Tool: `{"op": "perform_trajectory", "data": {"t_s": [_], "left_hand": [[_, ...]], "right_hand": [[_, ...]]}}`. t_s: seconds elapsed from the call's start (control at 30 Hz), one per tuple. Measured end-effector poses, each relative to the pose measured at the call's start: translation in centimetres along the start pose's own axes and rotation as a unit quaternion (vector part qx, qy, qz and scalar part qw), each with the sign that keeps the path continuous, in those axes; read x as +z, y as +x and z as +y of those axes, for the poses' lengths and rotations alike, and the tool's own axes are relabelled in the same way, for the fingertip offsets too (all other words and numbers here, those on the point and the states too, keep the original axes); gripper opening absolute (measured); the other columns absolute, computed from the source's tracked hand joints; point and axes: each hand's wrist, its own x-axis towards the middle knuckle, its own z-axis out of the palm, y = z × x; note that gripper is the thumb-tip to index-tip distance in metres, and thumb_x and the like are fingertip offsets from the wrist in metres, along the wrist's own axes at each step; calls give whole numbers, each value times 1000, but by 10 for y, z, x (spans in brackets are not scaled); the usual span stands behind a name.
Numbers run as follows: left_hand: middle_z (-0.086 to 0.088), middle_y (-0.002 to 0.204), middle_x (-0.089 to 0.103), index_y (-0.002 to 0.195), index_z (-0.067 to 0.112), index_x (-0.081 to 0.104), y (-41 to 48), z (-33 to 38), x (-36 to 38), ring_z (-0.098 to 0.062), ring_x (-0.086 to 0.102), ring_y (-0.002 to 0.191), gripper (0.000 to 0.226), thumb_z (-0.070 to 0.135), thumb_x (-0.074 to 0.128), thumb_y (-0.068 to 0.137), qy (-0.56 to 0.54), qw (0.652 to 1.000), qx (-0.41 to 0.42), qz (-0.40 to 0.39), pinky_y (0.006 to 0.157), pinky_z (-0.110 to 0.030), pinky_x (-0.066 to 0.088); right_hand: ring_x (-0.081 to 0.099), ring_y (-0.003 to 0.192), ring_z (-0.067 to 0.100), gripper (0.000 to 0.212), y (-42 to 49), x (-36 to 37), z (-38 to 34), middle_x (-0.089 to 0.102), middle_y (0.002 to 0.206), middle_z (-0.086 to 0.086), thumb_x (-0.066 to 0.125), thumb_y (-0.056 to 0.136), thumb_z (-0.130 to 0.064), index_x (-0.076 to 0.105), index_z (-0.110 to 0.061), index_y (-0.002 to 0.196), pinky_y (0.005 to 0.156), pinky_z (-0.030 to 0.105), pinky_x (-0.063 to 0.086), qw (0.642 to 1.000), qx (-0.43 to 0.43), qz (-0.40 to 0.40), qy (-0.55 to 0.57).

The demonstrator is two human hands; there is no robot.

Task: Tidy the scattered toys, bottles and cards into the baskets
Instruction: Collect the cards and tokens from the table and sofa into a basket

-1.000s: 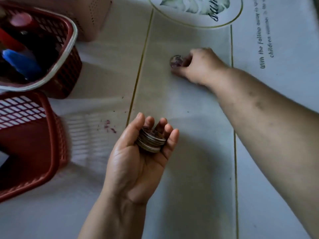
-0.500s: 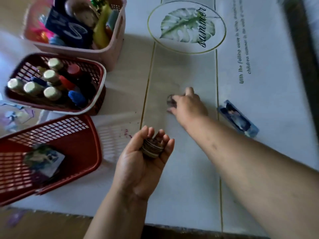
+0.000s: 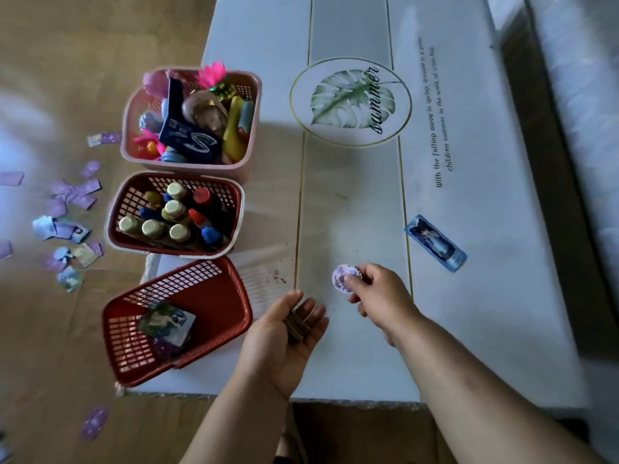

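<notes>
My left hand (image 3: pixel 284 339) is palm up over the mat's front edge, its fingers curled round a stack of round cards (image 3: pixel 299 321). A little to the right, my right hand (image 3: pixel 378 298) pinches a single round purple card (image 3: pixel 342 277) lifted off the mat. At the near left a red basket (image 3: pixel 214 289) holds a few picture cards. Behind it stand a second red basket (image 3: pixel 132 199) filled with bottles and a pink basket (image 3: pixel 249 92) packed with toys. One long blue card (image 3: pixel 435 242) lies flat on the mat at the right.
The white mat (image 3: pixel 351 202) with a leaf print covers the floor between the baskets and a dark strip at the right. Several small purple cards (image 3: pixel 67 209) are scattered over the brown floor left of the baskets, and one (image 3: pixel 94 422) lies near the bottom left.
My right hand has lifted the round card off the mat and drawn it back toward my left hand. The view has pulled back, showing all three baskets and the floor.
</notes>
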Motion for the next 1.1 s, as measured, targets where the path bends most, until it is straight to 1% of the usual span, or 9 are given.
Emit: {"op": "perform_trajectory", "data": {"t_s": [0.1,0.23,0.43,0.5,0.57,0.7,0.83,0.97,1.1], "left_hand": [[-23,100,67,107,-4,65,-21,-1,15,-31,65,88,29,20,50,99,56,997,-37,-30,89,-44,52],[-26,107,69,109,-9,67,-56,-9,51,-31,72,89,48,33,46,99,77,982,-114,-128,82,-43,60],[-18,89,64,99,0,71,-96,-25,111,-24,66,74,26,21,63,85,193,962,-112,-161,74,-40,60],[-15,83,61,83,1,71,-109,-36,134,-23,65,69,18,14,60,86,235,949,-104,-185,71,-39,59],[-15,80,60,87,-1,68,-123,-54,160,-27,66,68,23,15,52,89,268,933,-120,-210,64,-38,57],[-14,85,60,94,6,68,-151,-105,210,-27,65,75,26,24,49,90,316,892,-162,-280,67,-37,50],[-17,88,60,91,3,71,-178,-170,257,-26,64,73,31,28,54,83,348,863,-178,-320,71,-38,54],[-16,88,65,94,5,75,-208,-246,313,-22,65,74,42,35,46,95,397,827,-187,-352,72,-35,56],[-18,96,67,104,0,71,-228,-315,364,-23,67,81,47,39,45,95,429,797,-195,-378,77,-34,57]], "right_hand": [[59,59,6,18,-59,-16,-26,72,81,2,73,84,-25,59,-19,95,47,20,39,996,-32,-73,39],[60,72,-2,24,-99,-38,-32,67,91,-11,74,81,-39,63,-27,97,57,7,41,986,-101,37,-129],[49,106,1,36,-150,-109,-40,44,116,-16,71,83,-36,56,-36,117,85,12,44,958,-170,133,-191],[40,117,-5,46,-171,-136,-41,41,122,-23,74,80,-39,50,-43,119,91,11,41,957,-198,144,-154],[33,124,-11,64,-190,-164,-39,36,130,-28,78,74,-41,46,-45,128,94,7,37,963,-200,125,-129],[43,122,-11,80,-219,-224,-27,36,137,-27,80,73,-34,36,-58,135,101,13,40,977,-151,127,-81],[51,113,-10,75,-246,-297,3,53,124,-27,81,73,-38,40,-57,132,90,5,44,973,-156,167,-36],[53,115,-4,83,-272,-390,43,49,130,-27,82,67,-47,35,-58,134,96,21,49,977,-148,152,-5],[57,111,-4,76,-292,-476,75,60,120,-25,82,66,-49,43,-56,130,95,24,50,978,-138,157,2]]}}
